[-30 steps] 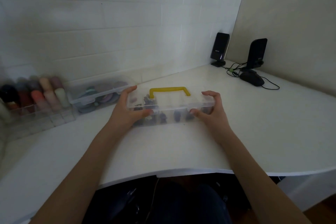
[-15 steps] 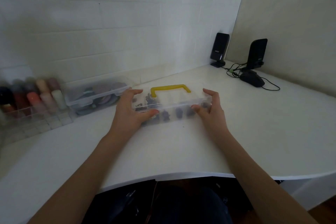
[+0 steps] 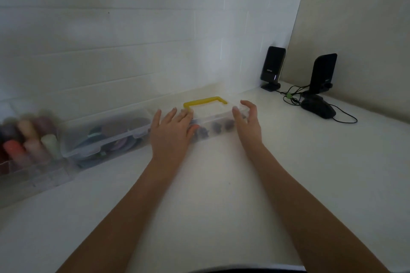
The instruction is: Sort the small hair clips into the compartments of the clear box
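The left hand (image 3: 170, 135) lies with its fingers straight and spread over the left end of the clear box (image 3: 216, 117), thumb against the near wall; it presses rather than grips. The right hand (image 3: 249, 123) is at the box's right end with fingers loosely curved, thumb near the front corner; whether it touches the plastic I cannot tell.

The box sits on the white desk (image 3: 221, 184), toward the far wall, lid down, its yellow handle (image 3: 205, 101) on the far side. Dark hair clips (image 3: 218, 126) show blurred through the near wall.

By its look the box is thin, stiff plastic, light and smooth, likely to slide on the desk. Holding both short ends seems the surest grip, or the handle for carrying. The clips are small and could spill if the lid pops open.

Just left stands another lidded container (image 3: 106, 137).
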Tool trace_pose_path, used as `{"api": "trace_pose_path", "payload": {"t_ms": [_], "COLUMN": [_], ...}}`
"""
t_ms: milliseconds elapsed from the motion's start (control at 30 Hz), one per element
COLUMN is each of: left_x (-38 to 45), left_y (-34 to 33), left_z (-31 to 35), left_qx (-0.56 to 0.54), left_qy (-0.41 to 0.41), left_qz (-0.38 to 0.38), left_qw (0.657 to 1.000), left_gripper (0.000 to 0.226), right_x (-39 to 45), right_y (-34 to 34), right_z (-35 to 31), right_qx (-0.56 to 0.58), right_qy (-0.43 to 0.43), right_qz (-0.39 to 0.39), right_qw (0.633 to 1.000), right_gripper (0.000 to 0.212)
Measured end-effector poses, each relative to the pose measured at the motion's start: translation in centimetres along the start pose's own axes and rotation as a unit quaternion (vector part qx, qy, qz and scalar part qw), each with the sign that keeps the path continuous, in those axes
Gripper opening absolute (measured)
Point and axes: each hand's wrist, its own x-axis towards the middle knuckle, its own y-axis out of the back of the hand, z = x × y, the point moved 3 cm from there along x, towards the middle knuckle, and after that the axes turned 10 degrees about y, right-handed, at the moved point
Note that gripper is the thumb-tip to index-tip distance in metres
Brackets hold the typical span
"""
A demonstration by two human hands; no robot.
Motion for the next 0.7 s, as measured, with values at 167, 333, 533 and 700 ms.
{"api": "trace_pose_path", "payload": {"t_ms": [167, 333, 533, 700], "left_x": [2.8, 3.8, 3.4, 3.3], "left_y": [-1.5, -1.1, -0.3, -0.4], "left_z": [-2.9, -3.7, -3.6, -3.7], "left_qx": [0.011, -0.03, -0.042, -0.079], "left_qy": [0.072, 0.096, 0.114, 0.165], "left_qz": [-0.029, -0.047, 0.01, -0.007], "left_qw": [0.997, 0.994, 0.993, 0.983], "left_gripper": [0.039, 0.043, 0.035, 0.046], "right_x": [3.4, 5.6, 6.9, 6.6], "right_y": [-4.2, -6.2, -4.4, -4.2], "right_z": [1.1, 2.0, 2.9, 2.6], "right_qx": [-0.032, -0.067, -0.057, -0.049], "right_qy": [0.015, 0.028, 0.053, 0.057], "right_qz": [-0.046, -0.074, -0.104, -0.109], "right_qw": [0.998, 0.995, 0.992, 0.991], "right_gripper": [0.036, 0.037, 0.028, 0.029]}}
